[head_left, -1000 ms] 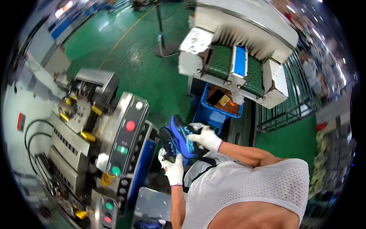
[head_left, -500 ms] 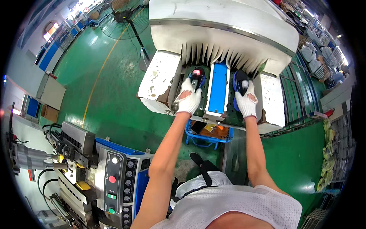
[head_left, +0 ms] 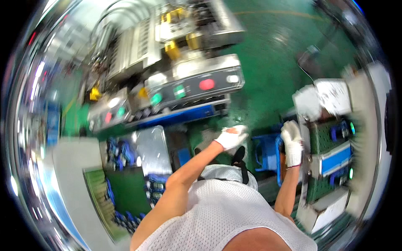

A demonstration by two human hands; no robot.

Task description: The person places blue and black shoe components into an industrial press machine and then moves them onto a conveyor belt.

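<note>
My left hand (head_left: 233, 137), in a white glove with a torn patch, hangs above the floor between the press machine and the white oven-like machine. Its fingers are partly spread and hold nothing. My right hand (head_left: 292, 142), also gloved, is beside the front edge of the white machine, fingers stretched out, nothing in it. Two dark shoes with blue soles lie on the machine's green perforated beds: one shoe (head_left: 336, 133) on the far side of the blue divider (head_left: 336, 160), another shoe (head_left: 338, 176) on the near side. Motion blurs their details.
A blue cart (head_left: 266, 152) stands under my right hand. Ahead to the left is a press machine with a button panel (head_left: 197, 83). A grey metal plate (head_left: 151, 148) and several dark-blue shoe parts (head_left: 120, 154) lie at the left, near a pale machine housing (head_left: 73, 167).
Both hands have let go of the two shoes and drawn back from the white machine. My view has swung left, so that machine now appears at the right.
</note>
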